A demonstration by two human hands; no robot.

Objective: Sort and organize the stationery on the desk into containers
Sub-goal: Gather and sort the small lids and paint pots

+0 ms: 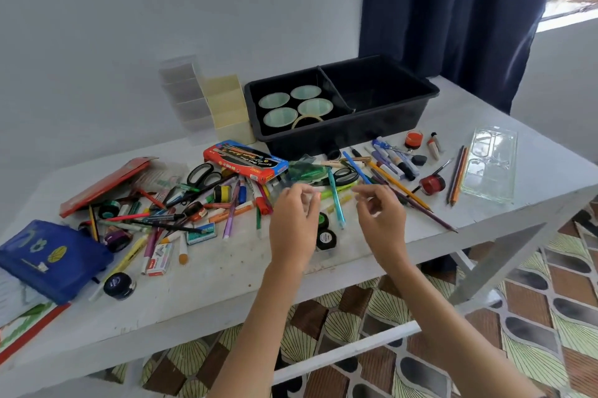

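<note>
We've got a heap of pens, markers and pencils (231, 213) sprawled across our white desk (226, 284), scissors (202, 174) mixed in. Behind it sits the black two-part bin (356, 135), its left half holding four green cups (273, 100).

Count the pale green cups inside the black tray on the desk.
4, all in the left compartment of the black tray: the back-left cup, back-right cup, front-left cup and front-right cup. None appear hidden.
</note>
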